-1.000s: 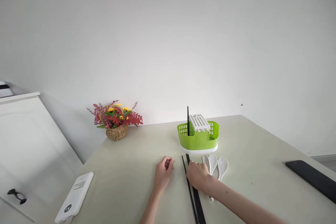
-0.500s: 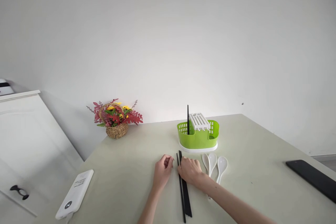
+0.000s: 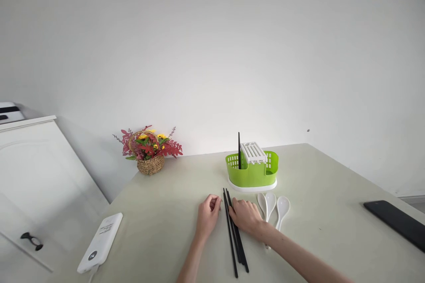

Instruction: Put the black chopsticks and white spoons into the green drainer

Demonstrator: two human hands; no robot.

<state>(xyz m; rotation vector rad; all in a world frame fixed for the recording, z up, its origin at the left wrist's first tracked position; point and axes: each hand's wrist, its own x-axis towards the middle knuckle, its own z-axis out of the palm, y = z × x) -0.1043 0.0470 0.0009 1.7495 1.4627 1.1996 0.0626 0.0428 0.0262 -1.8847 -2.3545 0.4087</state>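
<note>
Several black chopsticks [image 3: 230, 235] lie lengthwise on the table, a little fanned out, between my two hands. My right hand [image 3: 246, 216] rests over the right side of the bunch. Its fingers are curled down against the chopsticks, and the fingertips are partly hidden. To the left, my left hand [image 3: 209, 212] is closed in a loose curl with nothing visible in it, just apart from the chopsticks. White spoons [image 3: 283, 206] lie right of my right hand, partly covered by my forearm. Beyond stands a green cutlery basket [image 3: 254, 175] with one black chopstick [image 3: 239, 150] upright in its left compartment.
A wicker basket of artificial flowers [image 3: 151, 165] stands at the back left. A white power bank [image 3: 101, 242] with a cable lies at the left front, a black phone-like slab [image 3: 395, 223] at the right. Left of the table is a white cabinet [image 3: 56, 177].
Beneath my right hand the chopsticks have spread apart, their near ends fanning to the right. My left hand stays curled beside them. The whole view has shifted slightly.
</note>
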